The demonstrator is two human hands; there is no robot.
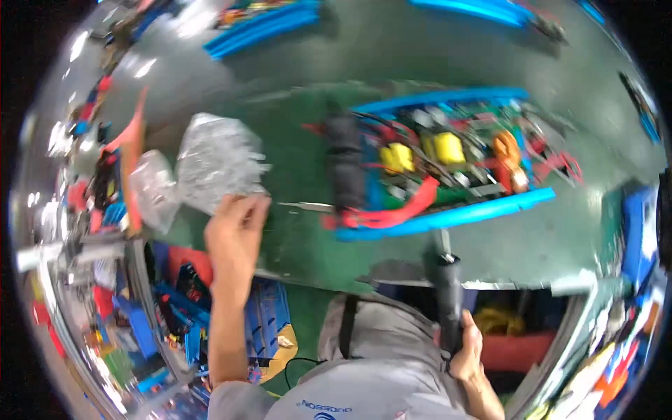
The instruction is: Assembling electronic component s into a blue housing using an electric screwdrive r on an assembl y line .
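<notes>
Right hand (469, 350) is gripping the black cylindrical tool (448, 297), likely stiff, weighty, best held mid-barrel; left hand (234, 234), fingertips nearly together, is sitting by the clear bag (218, 161), any pinch unclear.

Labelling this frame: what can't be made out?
Head view:
Left hand: blur hides whether it grips the larger plastic bag.
Its contents, if any: lost in glare and blur.
Right hand: some fingers hidden behind the black tool.
Upper-left blue tray: cut off by the top edge.
</notes>
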